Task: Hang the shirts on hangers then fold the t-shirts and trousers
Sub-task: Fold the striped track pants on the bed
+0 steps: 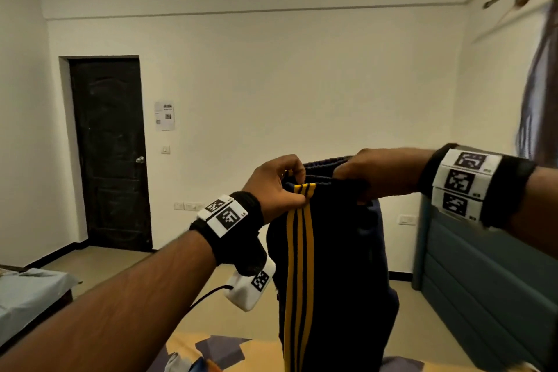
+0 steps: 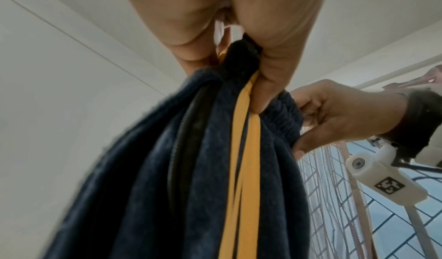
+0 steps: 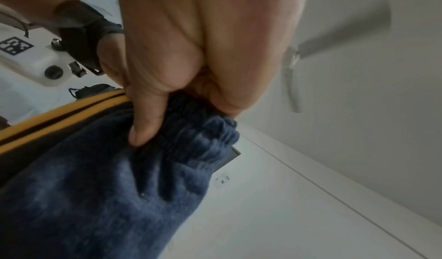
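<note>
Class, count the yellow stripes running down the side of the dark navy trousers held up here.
3 yellow stripes, side by side below the left hand on the dark navy trousers; the far side is hidden.

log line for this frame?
step: fold trousers | left hand: grips waistband | right hand: grips waistband | trousers: hanging, unfolded

Nothing readable anywhere, honestly. Only black-and-white square code tags on the wristbands (image 1: 225, 214) and the white wrist camera housing (image 2: 388, 184), right behind each hand. The paper sheet (image 1: 165, 116) on the far wall beyond the hands is too small to read.
</note>
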Demonstrator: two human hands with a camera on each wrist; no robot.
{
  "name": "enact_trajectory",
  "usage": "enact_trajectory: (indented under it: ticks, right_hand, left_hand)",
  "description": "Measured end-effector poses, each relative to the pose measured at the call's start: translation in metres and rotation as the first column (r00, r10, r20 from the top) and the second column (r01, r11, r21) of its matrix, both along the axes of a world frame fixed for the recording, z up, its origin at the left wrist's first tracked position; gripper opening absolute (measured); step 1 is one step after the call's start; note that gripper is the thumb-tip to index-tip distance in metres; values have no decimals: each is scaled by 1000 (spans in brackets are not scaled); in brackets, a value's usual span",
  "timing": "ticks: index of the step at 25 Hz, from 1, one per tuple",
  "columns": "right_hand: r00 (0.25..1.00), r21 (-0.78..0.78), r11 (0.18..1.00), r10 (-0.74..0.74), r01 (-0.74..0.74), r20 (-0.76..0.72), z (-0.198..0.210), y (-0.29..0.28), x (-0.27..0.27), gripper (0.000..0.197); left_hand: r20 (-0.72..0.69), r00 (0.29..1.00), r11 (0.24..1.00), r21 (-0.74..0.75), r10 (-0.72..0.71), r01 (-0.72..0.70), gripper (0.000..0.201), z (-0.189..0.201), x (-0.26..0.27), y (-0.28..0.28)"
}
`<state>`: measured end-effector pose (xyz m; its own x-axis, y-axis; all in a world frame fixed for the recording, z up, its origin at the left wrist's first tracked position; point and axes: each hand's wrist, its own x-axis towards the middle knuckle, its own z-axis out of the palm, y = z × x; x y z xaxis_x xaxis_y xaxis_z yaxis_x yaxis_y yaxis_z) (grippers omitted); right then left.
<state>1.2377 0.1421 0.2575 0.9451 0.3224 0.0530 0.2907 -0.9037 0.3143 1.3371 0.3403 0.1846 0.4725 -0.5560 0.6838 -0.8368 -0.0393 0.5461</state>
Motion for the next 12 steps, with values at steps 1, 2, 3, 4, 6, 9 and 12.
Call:
enact_trajectory:
  ticks: [1,2,3,4,6,9,12]
  right_hand:
    - [991,-57,997,60,-53,121,0,3,-6,19]
    - [959,-120,986,140,-113,247,-1,2,-12,23]
    - [925,-174,977,174,-121,338,-1,2,-19,31]
    - [905,-180,978,169,-105,390,-1,3,-27,40]
    - [909,-140,990,87,-32,408,-3,5,-44,41]
    - [938,30,999,-22,12,347,-7,9,-66,17]
    - [980,329,943,-102,40,172,2,18,-82,24]
  left_hand:
    - [22,1000,1000,-16,-5,5,25,2,-1,7]
    - [50,999,999,-37,2,0,25,2,-1,12]
    - [77,997,998,-62,3,2,24,4,-1,19]
    - [106,994,997,-83,3,6,24,5,-1,25]
    - [171,985,993,-112,-11,31,21,7,-8,32]
    - [139,984,984,-124,-110,127,30,9,-26,32]
    - [123,980,983,-80,-154,165,44,17,-34,37]
